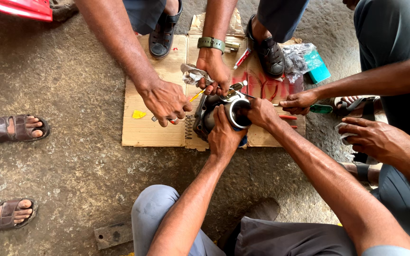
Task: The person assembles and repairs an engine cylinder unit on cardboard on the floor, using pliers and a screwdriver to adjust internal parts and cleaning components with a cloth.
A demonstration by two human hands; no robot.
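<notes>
Hands: the wearer's left hand (222,137) is clasped over the near side of a metal engine part (224,115); the right hand (262,113) grips its round bore from the right. Both are closed on the part.
Part: a grey casting with a shiny cylinder mouth, resting on a cardboard sheet (148,128) spread on the concrete floor (62,85).
Helper opposite: one hand (213,71), with a wristwatch, holds a rag (191,73) and presses at the top of the part; the other (166,100) holds a small tool whose kind cannot be told.
Person at right: one hand (298,102) rests on the cardboard by a green-handled tool (321,109).
Loose pieces: a coil spring (188,127) lies just beside the part, a plastic bag (304,59) farther off.
Progress: judging by the spring lying loose, the part looks mid-job, not closed up.
</notes>
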